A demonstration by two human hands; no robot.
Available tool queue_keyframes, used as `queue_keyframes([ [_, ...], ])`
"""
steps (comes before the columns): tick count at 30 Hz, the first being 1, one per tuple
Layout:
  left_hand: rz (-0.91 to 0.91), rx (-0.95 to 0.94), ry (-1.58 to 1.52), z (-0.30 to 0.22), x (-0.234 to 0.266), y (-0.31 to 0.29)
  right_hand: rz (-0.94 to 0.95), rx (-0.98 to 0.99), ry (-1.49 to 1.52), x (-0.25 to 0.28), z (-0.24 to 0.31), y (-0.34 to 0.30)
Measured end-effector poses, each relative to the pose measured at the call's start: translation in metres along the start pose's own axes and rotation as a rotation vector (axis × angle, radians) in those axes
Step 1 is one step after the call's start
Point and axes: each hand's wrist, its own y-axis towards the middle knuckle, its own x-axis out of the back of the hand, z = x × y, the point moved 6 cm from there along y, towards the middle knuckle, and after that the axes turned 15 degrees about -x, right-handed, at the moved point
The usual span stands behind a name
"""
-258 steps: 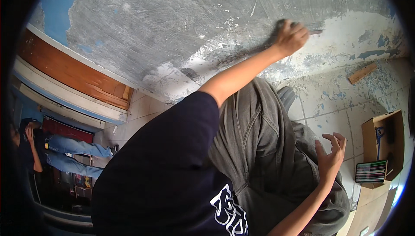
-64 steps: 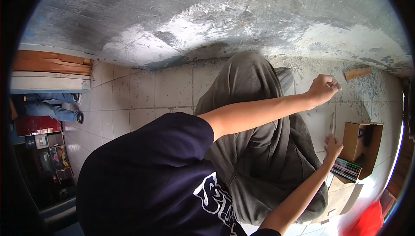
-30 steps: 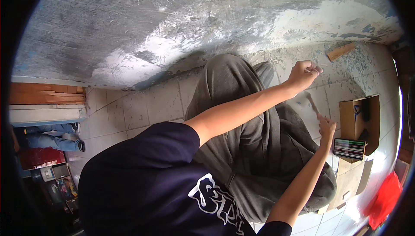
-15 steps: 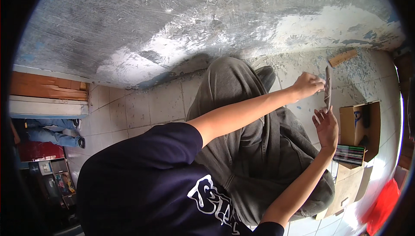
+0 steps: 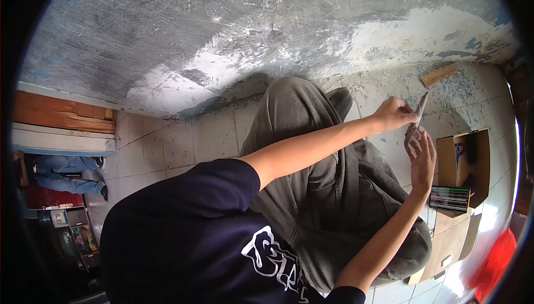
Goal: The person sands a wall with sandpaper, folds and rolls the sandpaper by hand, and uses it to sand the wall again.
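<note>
A thin grey sheet [image 5: 421, 107], seen nearly edge-on and looking folded, stands tilted between my two hands; its exact kind is unclear. My left hand [image 5: 394, 114] pinches its side between thumb and fingertips. Around the lower end closes my right hand [image 5: 421, 156], fingers bent up against a brownish-grey part of the sheet. Just beyond the sheet's upper tip, a flat tan wood-like block [image 5: 439, 75] lies on the tiled floor [image 5: 214, 132]. My legs in dark grey trousers [image 5: 300, 109] are folded beneath my arms.
Ahead rises a scraped grey and white wall [image 5: 167, 37], with paint flakes along its foot. An open cardboard box [image 5: 479, 167] stands beside a stack of thin cases [image 5: 449, 199]. A red bag [image 5: 495, 265] lies lower right. Far left, another person's jeans-clad legs [image 5: 67, 183] show.
The sheet has turned from upright to slanting, its top leaning right. My right hand has moved up along it, with fingers closer together. My left hand has shifted slightly down.
</note>
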Motion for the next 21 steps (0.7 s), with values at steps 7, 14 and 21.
queue_keyframes([
  [7, 0.04, -0.088, 0.048, -0.008, -0.003, -0.002, -0.002, 0.136, -0.008, 0.017, -0.002, 0.011],
  [14, -0.008, -0.052, 0.063, -0.004, 0.006, 0.001, -0.021, 0.163, -0.016, 0.016, -0.007, 0.011],
  [21, -0.021, -0.098, 0.084, -0.007, 0.006, -0.001, 0.119, 0.116, 0.097, -0.003, 0.0, 0.003],
])
